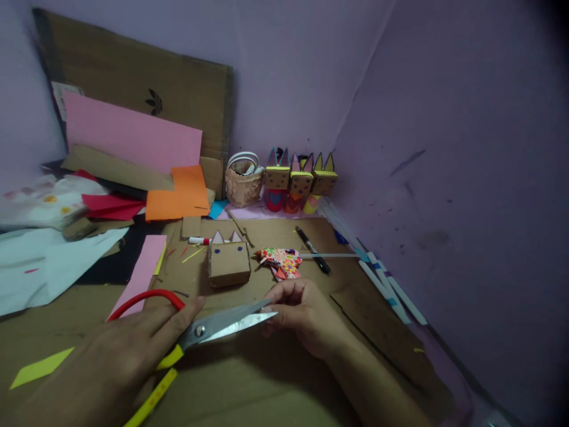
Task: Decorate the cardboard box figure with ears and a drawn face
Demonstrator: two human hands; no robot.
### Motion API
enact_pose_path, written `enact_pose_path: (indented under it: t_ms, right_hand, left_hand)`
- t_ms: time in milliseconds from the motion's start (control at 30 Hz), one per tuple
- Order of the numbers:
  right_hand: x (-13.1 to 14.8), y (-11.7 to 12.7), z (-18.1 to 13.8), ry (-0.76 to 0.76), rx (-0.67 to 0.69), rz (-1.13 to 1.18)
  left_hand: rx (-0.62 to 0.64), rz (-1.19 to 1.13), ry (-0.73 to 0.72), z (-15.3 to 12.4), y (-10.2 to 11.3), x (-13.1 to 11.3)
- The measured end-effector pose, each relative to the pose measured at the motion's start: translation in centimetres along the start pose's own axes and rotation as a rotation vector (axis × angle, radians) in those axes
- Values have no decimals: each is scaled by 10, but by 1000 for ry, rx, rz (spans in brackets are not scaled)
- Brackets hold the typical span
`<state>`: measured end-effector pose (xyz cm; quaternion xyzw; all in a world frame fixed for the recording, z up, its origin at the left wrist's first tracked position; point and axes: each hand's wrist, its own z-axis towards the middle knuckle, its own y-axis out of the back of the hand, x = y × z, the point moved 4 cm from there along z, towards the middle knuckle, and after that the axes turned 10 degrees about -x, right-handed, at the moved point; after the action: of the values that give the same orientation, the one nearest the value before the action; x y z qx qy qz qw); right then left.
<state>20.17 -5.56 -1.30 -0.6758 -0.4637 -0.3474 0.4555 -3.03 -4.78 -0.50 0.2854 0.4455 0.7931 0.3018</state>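
Note:
My left hand (113,353) is wrapped round the handles of a pair of scissors (226,325), one handle red and the other yellow. Their blades point right and stand slightly apart. At the blade tips, my right hand (306,311) has its thumb and fingers pinched together. Whatever small thing lies between those fingers is hidden or too small to name. Just beyond the blades sits a cardboard box head (229,267) with two pointed ears and two dark eye dots. A flower-patterned glue gun (282,258) with a long clear glue stick lies behind my right hand.
Finished cat figures (301,184) and a small basket (243,184) stand along the back wall. A black marker (313,249) lies beyond the glue gun. Several glue sticks (386,290) line the right wall. Orange paper (178,196), pink strips (144,264) and a yellow scrap (41,367) lie leftward.

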Motion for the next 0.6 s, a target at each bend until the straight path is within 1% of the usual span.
enact_pose_path:
  t_ms: [100,233,333,467,600]
  right_hand:
    - [1,2,0,-37,39,-20]
    - [2,4,0,-68,45,-36]
    - [2,5,0,-75,42,-37]
    - [2,4,0,-71,61,-32]
    - [2,4,0,-67,56,-11]
  left_hand:
    - [7,-4,1,-2,-1,2]
    - [26,-5,-6,-4,-2,3]
    - [13,-30,-32,-3,-1,2]
    - [-18,-54,-31,-2,0,2]
    - [-25,-66,-37,-5,-3,3]
